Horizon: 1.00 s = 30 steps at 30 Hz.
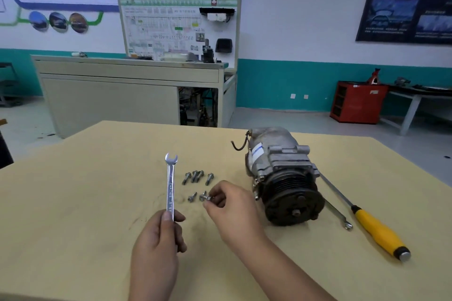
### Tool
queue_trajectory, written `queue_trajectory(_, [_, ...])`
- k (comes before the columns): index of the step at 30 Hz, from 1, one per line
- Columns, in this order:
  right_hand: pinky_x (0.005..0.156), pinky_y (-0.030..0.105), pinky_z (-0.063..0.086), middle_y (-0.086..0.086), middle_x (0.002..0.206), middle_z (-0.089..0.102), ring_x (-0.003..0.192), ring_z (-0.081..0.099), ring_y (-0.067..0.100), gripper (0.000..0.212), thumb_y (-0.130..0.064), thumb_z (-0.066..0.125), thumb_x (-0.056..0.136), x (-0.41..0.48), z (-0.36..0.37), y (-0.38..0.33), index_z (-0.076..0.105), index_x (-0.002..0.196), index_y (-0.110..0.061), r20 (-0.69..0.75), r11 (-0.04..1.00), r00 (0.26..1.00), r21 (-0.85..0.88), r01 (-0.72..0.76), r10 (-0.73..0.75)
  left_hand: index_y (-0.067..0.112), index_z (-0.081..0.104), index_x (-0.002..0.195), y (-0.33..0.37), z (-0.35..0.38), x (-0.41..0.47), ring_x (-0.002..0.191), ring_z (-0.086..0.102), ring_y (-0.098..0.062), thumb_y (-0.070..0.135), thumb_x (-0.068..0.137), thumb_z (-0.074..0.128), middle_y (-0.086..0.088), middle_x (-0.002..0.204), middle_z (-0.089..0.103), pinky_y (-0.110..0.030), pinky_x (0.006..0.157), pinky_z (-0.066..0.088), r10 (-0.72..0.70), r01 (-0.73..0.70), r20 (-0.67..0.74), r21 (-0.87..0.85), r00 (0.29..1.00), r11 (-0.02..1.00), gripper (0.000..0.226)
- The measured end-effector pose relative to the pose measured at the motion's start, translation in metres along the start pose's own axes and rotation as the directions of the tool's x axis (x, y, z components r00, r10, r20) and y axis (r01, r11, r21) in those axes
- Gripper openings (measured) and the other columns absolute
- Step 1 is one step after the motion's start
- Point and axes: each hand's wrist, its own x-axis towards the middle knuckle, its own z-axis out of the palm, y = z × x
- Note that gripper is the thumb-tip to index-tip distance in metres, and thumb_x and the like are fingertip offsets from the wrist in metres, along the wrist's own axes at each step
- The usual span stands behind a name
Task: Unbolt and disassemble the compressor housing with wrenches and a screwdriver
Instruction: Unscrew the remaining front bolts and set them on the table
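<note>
Firmly curled round the lower shank of a polished steel open-ended wrench (170, 186), the left hand (159, 239) holds it upright. Just right of it, the right hand (230, 208) pinches a flanged hex bolt (204, 196) between thumb and fingertips. The cast-grey compressor (281, 173), its dark pulley ribbed, lies just right of that pinch.

Left hand (159, 239) curled in a grip, right hand (230, 208) pinching

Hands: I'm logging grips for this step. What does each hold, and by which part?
The left hand grips the wrench by its lower shaft; the right hand pinches a bolt by one end.
</note>
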Motion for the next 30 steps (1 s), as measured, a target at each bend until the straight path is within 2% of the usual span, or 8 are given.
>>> queue_trajectory(3, [0.057,0.013,0.038,-0.010,0.067,0.055,0.064,0.051,0.007,0.011,-0.020,0.071,0.079,0.011,0.023,-0.002,0.060,0.077,-0.019,0.052,0.999,0.998,-0.007,-0.036,0.036,0.005,0.057,0.070,-0.006,-0.009,0.004,0.035,0.041,-0.009,0.007,0.099,0.038,0.002,0.040,0.041,-0.019,0.041,0.035,-0.027,0.028,0.012,-0.016,1.000,0.999,0.035])
queue_trajectory(7, [0.063,0.024,0.040,-0.006,0.072,0.054,0.072,0.053,0.013,0.006,-0.017,0.064,0.080,0.029,0.046,-0.003,0.061,0.083,-0.013,0.091,0.990,0.996,-0.138,-0.010,0.023,0.002,0.057,0.066,-0.016,-0.016,0.007,0.032,0.039,-0.015,0.002,0.098,0.038,-0.002,0.039,0.039,-0.025,0.048,0.030,-0.110,0.117,0.064,-0.102,0.992,0.988,0.037])
queue_trajectory(10, [0.064,0.025,0.036,-0.009,0.079,0.050,0.078,0.048,0.012,0.006,-0.017,0.060,0.083,0.042,0.062,-0.003,0.061,0.089,-0.016,0.128,0.977,0.992,-0.214,0.006,0.022,-0.001,0.057,0.064,-0.017,-0.020,0.009,0.030,0.038,-0.014,0.001,0.097,0.042,-0.006,0.037,0.038,-0.016,0.036,0.028,-0.134,0.147,0.089,-0.152,0.987,0.977,0.037])
queue_trajectory(13, [0.063,0.025,0.031,-0.009,0.091,0.050,0.082,0.048,0.012,0.006,-0.022,0.055,0.087,0.050,0.074,-0.003,0.057,0.092,-0.022,0.174,0.938,0.983,-0.347,0.014,0.050,0.004,0.059,0.058,-0.012,-0.020,0.008,0.029,0.036,-0.015,0.020,0.084,0.057,-0.010,0.036,0.037,-0.014,0.033,0.026,-0.171,0.192,0.107,-0.234,0.979,0.953,0.030])
queue_trajectory(16, [0.061,0.027,0.032,-0.007,0.101,0.057,0.081,0.049,0.015,0.005,-0.023,0.054,0.086,0.053,0.080,-0.002,0.056,0.090,-0.024,0.171,0.924,0.980,-0.381,-0.027,0.099,0.014,0.063,0.056,-0.012,-0.021,0.007,0.031,0.037,-0.015,0.033,0.071,0.043,-0.008,0.036,0.039,-0.017,0.034,0.027,-0.174,0.197,0.119,-0.221,0.978,0.955,0.031])
queue_trajectory(20, [0.058,0.026,0.032,-0.004,0.089,0.057,0.071,0.046,0.017,0.005,-0.021,0.057,0.084,0.055,0.083,-0.002,0.053,0.082,-0.023,0.181,0.925,0.972,-0.373,-0.071,0.148,0.022,0.064,0.060,-0.012,-0.025,0.008,0.034,0.040,-0.016,0.034,0.072,0.041,-0.005,0.036,0.041,-0.017,0.038,0.030,-0.172,0.199,0.151,-0.187,0.973,0.962,0.029])
queue_trajectory(26, [0.058,0.027,0.032,-0.001,0.088,0.061,0.072,0.048,0.018,0.010,-0.022,0.059,0.085,0.053,0.082,-0.001,0.061,0.094,-0.019,0.158,0.936,0.976,-0.341,-0.087,0.149,0.020,0.063,0.061,-0.008,-0.026,0.005,0.036,0.042,-0.014,0.034,0.073,0.041,-0.003,0.040,0.041,-0.016,0.039,0.031,-0.201,0.231,0.157,-0.199,0.967,0.952,0.028])
queue_trajectory(30, [0.050,0.024,0.027,-0.011,0.069,0.040,0.071,0.042,0.013,0.014,-0.026,0.059,0.087,0.050,0.078,-0.007,0.058,0.101,-0.024,0.130,0.941,0.983,-0.328,-0.078,0.127,0.015,0.062,0.058,-0.010,-0.026,0.004,0.036,0.042,-0.015,0.033,0.073,0.042,-0.004,0.040,0.041,-0.016,0.039,0.032,-0.199,0.226,0.144,-0.199,0.969,0.954,0.030])
